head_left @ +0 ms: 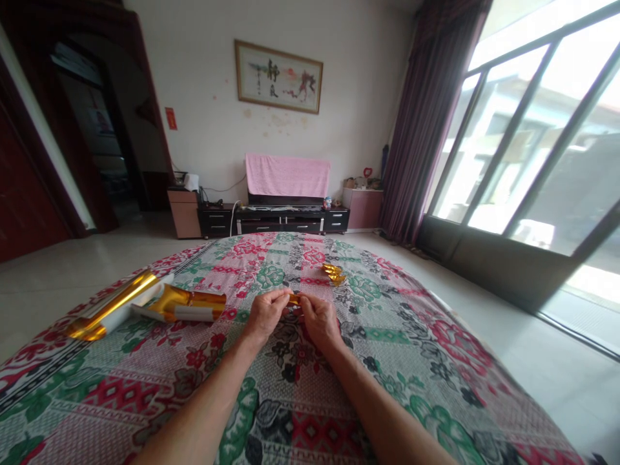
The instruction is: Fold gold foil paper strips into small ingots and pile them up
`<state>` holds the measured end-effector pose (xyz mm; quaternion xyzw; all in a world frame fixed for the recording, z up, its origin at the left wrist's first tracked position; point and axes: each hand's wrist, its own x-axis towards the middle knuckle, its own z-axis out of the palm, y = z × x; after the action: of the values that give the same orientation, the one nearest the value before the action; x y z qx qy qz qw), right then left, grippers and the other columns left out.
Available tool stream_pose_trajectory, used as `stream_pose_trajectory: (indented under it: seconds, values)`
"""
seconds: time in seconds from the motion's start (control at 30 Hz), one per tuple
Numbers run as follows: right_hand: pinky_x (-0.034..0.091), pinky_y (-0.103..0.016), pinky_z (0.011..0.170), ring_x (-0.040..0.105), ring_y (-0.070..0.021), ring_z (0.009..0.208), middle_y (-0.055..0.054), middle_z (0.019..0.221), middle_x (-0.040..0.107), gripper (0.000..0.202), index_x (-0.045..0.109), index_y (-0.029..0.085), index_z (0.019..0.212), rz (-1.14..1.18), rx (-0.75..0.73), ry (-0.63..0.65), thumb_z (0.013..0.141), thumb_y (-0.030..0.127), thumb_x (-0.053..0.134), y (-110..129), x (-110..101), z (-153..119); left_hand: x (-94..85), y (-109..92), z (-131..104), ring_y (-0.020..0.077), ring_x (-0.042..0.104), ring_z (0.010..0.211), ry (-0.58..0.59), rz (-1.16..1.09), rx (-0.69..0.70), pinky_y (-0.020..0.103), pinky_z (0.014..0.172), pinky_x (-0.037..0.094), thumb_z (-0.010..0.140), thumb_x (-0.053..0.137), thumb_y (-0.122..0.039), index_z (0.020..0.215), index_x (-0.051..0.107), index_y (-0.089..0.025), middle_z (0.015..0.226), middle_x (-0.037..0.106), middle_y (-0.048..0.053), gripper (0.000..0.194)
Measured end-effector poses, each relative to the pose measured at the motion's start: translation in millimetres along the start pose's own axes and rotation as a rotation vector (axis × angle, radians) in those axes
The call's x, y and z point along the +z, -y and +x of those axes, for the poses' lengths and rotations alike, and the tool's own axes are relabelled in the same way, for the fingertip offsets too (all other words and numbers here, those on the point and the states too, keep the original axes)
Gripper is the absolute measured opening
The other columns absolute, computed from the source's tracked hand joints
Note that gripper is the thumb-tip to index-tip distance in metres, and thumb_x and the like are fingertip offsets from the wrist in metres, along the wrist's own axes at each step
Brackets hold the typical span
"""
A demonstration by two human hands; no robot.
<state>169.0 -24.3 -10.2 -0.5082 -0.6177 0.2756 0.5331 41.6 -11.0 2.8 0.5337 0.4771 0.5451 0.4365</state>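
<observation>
Between my two hands is a small piece of gold foil paper (294, 299), pinched from both sides above the flowered tablecloth (300, 394). My left hand (265, 315) is closed on its left end with thumb and forefinger. On the other end, my right hand (320, 318) is closed in the same kind of pinch. Most of the piece hides behind the fingers, so its exact shape cannot be made out. Just beyond my right hand lie several folded gold pieces (334, 274) in a small cluster.
To the left lie a rolled gold foil sheet (119, 303) and curled gold sheets (186, 305) with pale undersides. The round table's edge curves around. Past it stand a low black cabinet (217, 221), a pink cloth (288, 174) over a screen-like shape, and tall windows (523, 142).
</observation>
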Motion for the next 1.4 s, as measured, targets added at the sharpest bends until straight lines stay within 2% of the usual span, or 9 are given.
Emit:
stream_pose_trajectory:
  seconds: [0.1,0.27,0.5,0.97,1.1,1.4]
  values:
    - [0.047,-0.023,0.056,0.063,-0.0158,0.06,-0.004,0.078,0.07,0.036,0.067,0.016,0.1,-0.023,-0.006,-0.001,0.081,0.035,0.044,4.7,-1.1,-1.2,-0.4,3.0,1.6,0.0196,0.064,0.083,0.008,0.042,0.042,0.026,0.061,0.054,0.073,0.054,-0.029,0.095,0.066,-0.012,0.098,0.068,0.009,0.03]
    - [0.045,-0.022,0.054,0.063,-0.0168,0.062,-0.004,0.069,0.069,0.037,0.068,0.016,0.096,-0.055,0.002,-0.024,0.083,0.035,0.04,5.5,-1.3,-1.5,0.5,9.4,4.4,0.0191,0.065,0.083,0.03,0.13,0.124,0.026,0.061,0.054,0.075,0.051,-0.031,0.095,0.067,-0.015,0.095,0.069,0.007,0.031]
    - [0.041,-0.02,0.054,0.06,-0.0156,0.059,-0.004,0.067,0.068,0.035,0.07,0.015,0.088,-0.143,-0.027,-0.073,0.082,0.032,0.039,7.0,-2.0,-2.4,2.7,10.1,1.6,0.0181,0.065,0.082,0.007,0.26,0.169,0.026,0.066,0.054,0.077,0.048,-0.032,0.095,0.067,-0.016,0.094,0.07,0.006,0.031]
    - [0.038,-0.019,0.051,0.058,-0.0137,0.056,-0.003,0.064,0.067,0.035,0.07,0.016,0.083,-0.185,-0.013,-0.062,0.082,0.032,0.039,7.7,-1.8,-2.4,3.4,14.6,1.8,0.0176,0.065,0.08,-0.001,0.282,0.168,0.026,0.068,0.054,0.078,0.047,-0.034,0.097,0.067,-0.016,0.093,0.07,0.006,0.033]
    - [0.038,-0.019,0.052,0.058,-0.0136,0.056,-0.002,0.065,0.067,0.035,0.069,0.017,0.085,-0.176,-0.017,-0.068,0.082,0.032,0.037,9.0,-2.0,-2.7,5.5,13.1,0.1,0.0179,0.065,0.084,-0.043,0.312,0.18,0.026,0.071,0.053,0.078,0.046,-0.035,0.097,0.067,-0.016,0.096,0.069,0.007,0.033]
    - [0.034,-0.019,0.049,0.053,-0.0124,0.053,-0.001,0.058,0.064,0.036,0.067,0.016,0.071,-0.244,-0.047,-0.072,0.083,0.031,0.036,11.7,-2.8,-3.4,9.3,10.2,-3.9,0.0181,0.065,0.084,-0.097,0.37,0.211,0.028,0.075,0.052,0.079,0.045,-0.031,0.095,0.068,-0.018,0.094,0.07,0.007,0.031]
